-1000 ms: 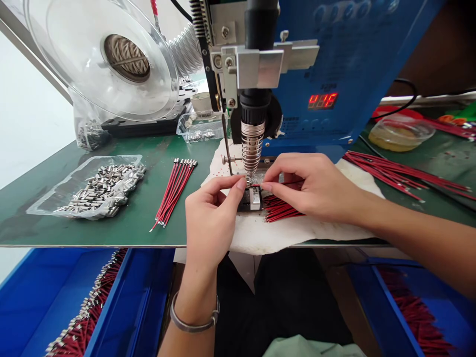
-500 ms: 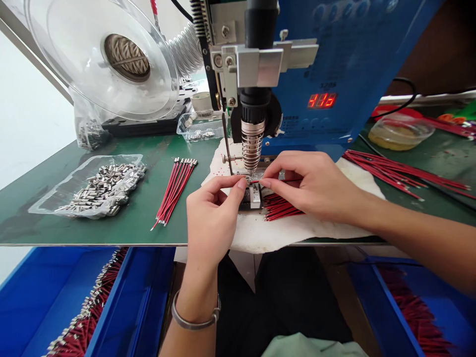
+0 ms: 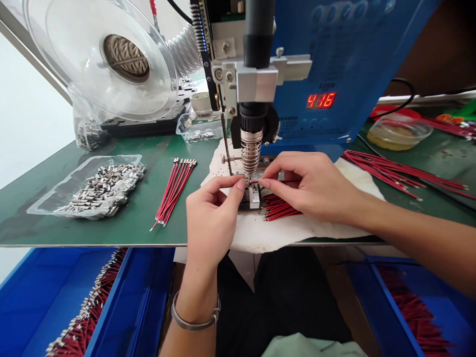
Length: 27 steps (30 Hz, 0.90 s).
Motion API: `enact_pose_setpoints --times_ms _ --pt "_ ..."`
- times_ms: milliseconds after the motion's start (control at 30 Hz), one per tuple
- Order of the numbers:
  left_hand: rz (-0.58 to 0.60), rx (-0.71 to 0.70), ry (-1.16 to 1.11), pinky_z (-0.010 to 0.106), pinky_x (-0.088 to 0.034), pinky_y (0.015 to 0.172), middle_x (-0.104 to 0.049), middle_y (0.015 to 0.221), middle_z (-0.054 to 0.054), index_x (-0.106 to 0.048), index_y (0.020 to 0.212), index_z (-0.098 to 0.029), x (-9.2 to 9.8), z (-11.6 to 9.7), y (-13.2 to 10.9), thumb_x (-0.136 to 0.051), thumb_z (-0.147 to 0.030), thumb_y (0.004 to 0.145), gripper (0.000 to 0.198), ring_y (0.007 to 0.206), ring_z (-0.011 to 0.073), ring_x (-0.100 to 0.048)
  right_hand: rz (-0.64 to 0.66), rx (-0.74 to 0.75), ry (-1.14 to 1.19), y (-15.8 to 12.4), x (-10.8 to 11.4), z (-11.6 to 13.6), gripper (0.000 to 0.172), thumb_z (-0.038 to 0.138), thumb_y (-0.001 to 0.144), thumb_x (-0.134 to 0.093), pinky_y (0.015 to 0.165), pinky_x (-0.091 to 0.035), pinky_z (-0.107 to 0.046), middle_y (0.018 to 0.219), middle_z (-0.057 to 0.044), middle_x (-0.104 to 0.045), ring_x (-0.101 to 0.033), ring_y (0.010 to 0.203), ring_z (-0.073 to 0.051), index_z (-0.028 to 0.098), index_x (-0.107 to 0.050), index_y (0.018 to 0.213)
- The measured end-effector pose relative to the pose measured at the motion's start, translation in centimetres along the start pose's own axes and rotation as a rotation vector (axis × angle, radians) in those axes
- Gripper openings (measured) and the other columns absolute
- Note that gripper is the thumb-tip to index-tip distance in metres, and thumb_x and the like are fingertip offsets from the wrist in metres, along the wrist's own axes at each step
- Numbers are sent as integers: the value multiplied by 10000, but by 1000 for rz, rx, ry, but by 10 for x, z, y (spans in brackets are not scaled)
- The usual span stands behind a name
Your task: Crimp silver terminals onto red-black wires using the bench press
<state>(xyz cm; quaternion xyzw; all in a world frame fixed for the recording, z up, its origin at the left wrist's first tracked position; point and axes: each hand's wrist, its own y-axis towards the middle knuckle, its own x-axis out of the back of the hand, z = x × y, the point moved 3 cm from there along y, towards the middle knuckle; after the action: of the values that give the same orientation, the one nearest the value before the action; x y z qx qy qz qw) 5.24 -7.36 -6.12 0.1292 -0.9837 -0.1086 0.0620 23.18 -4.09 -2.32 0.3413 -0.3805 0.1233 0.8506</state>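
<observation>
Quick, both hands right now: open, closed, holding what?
Left hand: closed, fingers pinched at the small metal fixture; what they pinch cannot be told.
Right hand: closed, pinching a red wire.

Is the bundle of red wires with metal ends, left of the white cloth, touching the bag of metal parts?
Apart. The head view shows bare green mat between the wire bundle and the bag of metal parts.

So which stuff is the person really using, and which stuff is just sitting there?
In use:
left hand
right hand
red wire pinched at the fingertips
metal block
coiled nozzle right above
loose red wires under the right hand

Lying about:
silver caps in plastic
capped wire bundle
clear reel
yellow dish
blue bins
</observation>
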Motion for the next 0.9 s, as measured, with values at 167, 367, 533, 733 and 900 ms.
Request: enact_pose_setpoints --times_ms 167,367,533,733,900 --pt "1 -4 -10 270 -485 608 -735 842 50 -785 879 -204 0 1 0 -781 -372 804 184 728 184 -657 -2 1 -3 0 0 1 114 248 894 -648 599 -390 -273 777 -4 -685 -539 609 -109 181 -716 831" --pt "5 -3 -4 267 -491 645 -707 776 34 -789 869 -216 0 2 0 -781 -370 804 167 720 174 -643 -2 11 -4 0 0 1 115 238 897 -646 607 -392 -270 767 1 -680 -527 596 -102 175 -714 829" --pt "3 -21 3 268 -498 682 -638 659 21 -796 877 -211 0 2 0 -770 -361 814 165 714 171 -625 -14 15 -5 0 0 -1 103 235 895 -657 604 -395 -260 771 9 -682 -518 585 -93 177 -718 834" --pt "4 -25 -6 266 -502 703 -528 553 -7 -799 879 -227 0 3 -1 -770 -350 817 141 715 172 -616 -15 24 -1 -1 -1 -1 99 224 895 -658 594 -396 -258 770 12 -680 -518 583 -88 174 -719 834" --pt "1 -23 -6 267 -500 689 -646 683 25 -800 891 -221 0 3 -1 -765 -350 820 151 715 166 -621 -21 41 3 -1 0 0 96 207 890 -661 600 -401 -252 768 17 -679 -516 591 -80 165 -721 829"
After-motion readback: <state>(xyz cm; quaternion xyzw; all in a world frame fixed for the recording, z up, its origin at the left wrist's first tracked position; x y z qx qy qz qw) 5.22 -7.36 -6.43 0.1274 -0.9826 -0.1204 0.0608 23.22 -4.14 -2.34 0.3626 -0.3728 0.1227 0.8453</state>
